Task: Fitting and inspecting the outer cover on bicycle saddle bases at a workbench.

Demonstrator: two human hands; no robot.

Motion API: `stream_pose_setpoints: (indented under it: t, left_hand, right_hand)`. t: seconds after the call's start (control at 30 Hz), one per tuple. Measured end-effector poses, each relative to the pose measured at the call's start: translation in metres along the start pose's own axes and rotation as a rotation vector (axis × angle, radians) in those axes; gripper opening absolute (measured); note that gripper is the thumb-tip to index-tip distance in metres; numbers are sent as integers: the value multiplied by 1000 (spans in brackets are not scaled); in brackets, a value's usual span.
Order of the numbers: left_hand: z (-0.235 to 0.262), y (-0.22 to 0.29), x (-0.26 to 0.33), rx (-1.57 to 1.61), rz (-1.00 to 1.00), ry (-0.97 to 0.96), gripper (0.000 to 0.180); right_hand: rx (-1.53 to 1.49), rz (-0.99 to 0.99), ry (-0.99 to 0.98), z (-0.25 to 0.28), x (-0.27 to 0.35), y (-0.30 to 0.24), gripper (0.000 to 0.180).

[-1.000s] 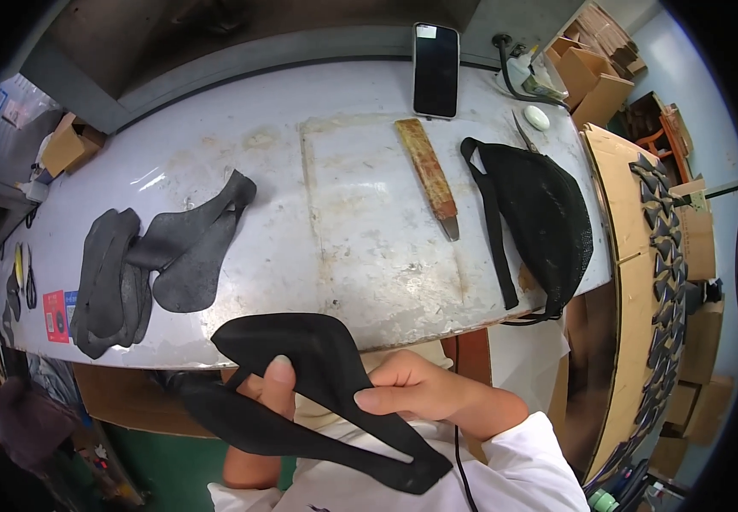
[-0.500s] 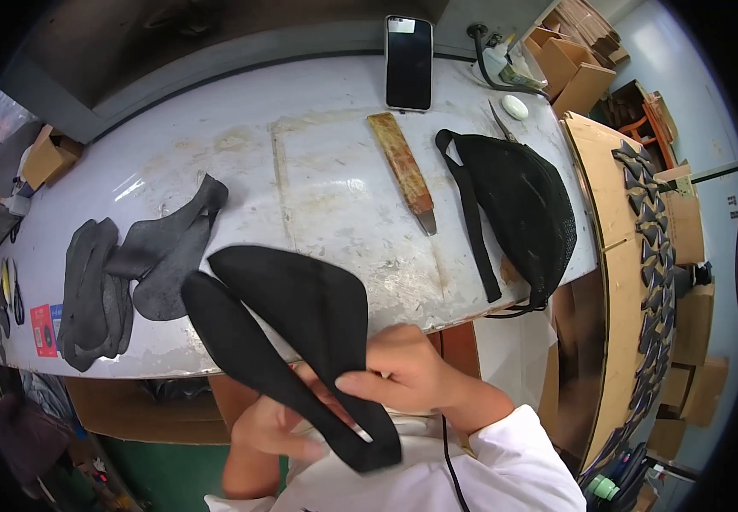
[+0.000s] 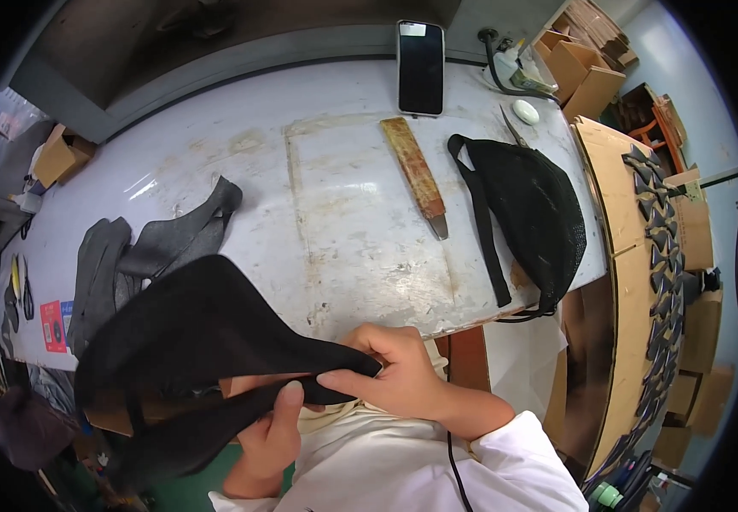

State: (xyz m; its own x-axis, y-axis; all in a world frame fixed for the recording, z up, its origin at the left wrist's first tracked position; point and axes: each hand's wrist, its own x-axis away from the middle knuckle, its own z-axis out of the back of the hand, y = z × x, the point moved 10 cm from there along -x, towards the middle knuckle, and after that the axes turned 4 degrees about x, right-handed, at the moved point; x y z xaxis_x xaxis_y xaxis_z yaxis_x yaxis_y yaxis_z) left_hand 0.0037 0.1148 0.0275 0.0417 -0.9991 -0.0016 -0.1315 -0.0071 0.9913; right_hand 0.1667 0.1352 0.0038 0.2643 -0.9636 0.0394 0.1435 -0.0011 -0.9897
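Note:
Both my hands hold a black U-shaped shoe upper [image 3: 198, 316] in front of me, just over the table's near edge. My right hand [image 3: 403, 375] pinches it at the narrow bend, thumb on top and fingers curled behind. Closed on its lower arm is my left hand [image 3: 273, 439], with the thumb pressed on the surface and the fingers mostly hidden underneath. The two arms of the upper spread out to the left, and the lower one is blurred. Behind it, dark grey cut pieces [image 3: 183, 235] lie on the table, partly covered by the upper.
On the white table [image 3: 343, 222] lie a blade with a wrapped handle [image 3: 412, 171] and a black pouch-like item with a strap [image 3: 535, 213]. A phone [image 3: 420, 72] stands at the back. Scissors [image 3: 28, 290] lie far left. At right, a board [image 3: 612, 222] carries rows of small black pieces.
The shoe upper has swung left and turned, its arms now pointing left. My left hand has shifted so its thumb shows on top. The right hand keeps its pinch near the bend.

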Motion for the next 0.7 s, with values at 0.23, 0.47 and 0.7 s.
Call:
stream_pose_setpoints:
  t: [0.23, 0.47, 0.7]
  left_hand:
    - [3, 6, -3, 82, 96, 78, 46]
    - [-4, -17, 4, 555, 295, 111, 58]
    - [-22, -33, 2, 407, 255, -59, 45]
  right_hand:
    - [-455, -11, 53, -10, 6, 1, 40]
    - [-603, -58, -64, -2, 11, -10, 59]
    - [-995, -143, 215, 21, -5, -7, 52]
